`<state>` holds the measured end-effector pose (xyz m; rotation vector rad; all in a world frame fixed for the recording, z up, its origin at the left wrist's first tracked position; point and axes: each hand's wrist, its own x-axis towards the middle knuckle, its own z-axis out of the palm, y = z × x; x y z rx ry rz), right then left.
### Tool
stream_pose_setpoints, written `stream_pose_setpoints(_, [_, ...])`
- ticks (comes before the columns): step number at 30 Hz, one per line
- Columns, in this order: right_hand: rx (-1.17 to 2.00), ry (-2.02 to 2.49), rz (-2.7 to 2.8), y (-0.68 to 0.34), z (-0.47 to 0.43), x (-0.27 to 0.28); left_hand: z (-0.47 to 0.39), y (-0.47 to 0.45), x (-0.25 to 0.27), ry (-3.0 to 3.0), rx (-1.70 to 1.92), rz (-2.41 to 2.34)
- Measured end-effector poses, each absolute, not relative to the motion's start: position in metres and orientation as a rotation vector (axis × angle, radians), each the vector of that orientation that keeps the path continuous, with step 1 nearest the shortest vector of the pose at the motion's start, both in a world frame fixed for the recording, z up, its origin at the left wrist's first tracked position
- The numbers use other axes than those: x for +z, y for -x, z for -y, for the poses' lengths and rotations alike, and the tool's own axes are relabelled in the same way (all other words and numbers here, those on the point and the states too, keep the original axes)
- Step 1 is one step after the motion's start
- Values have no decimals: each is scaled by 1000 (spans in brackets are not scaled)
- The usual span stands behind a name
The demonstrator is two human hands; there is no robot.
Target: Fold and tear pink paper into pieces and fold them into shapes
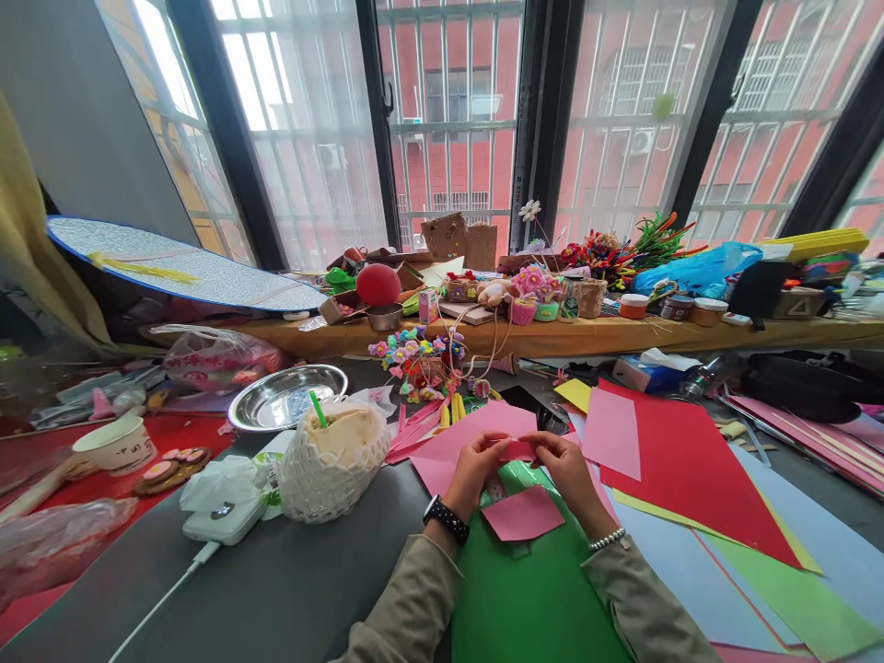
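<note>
Pink paper strip (pixel 517 449) is pinched by the left hand (pixel 476 468) and also by the right hand (pixel 564 468), above a green mat (pixel 531 603). Close to it, at six o'clock, lies a pink card (pixel 525 514). Farther, at three o'clock, is a red sheet (pixel 691 470); at nine, a netted coconut (pixel 335 465); at ten, colourful flowers (pixel 401 355).

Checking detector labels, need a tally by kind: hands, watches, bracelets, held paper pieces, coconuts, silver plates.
Hands: 2 (left hand, right hand)
Watch: 1
Bracelet: 1
Held pink paper: 1
Coconut: 1
Silver plate: 1
Total: 7
</note>
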<state>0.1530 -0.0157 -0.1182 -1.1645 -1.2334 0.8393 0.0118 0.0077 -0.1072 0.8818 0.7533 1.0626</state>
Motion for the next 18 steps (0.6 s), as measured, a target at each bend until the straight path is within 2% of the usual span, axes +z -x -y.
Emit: stream_pose_setpoints(18, [847, 1224, 1298, -151, 15, -117, -11, -11, -114, -958, 1144, -855])
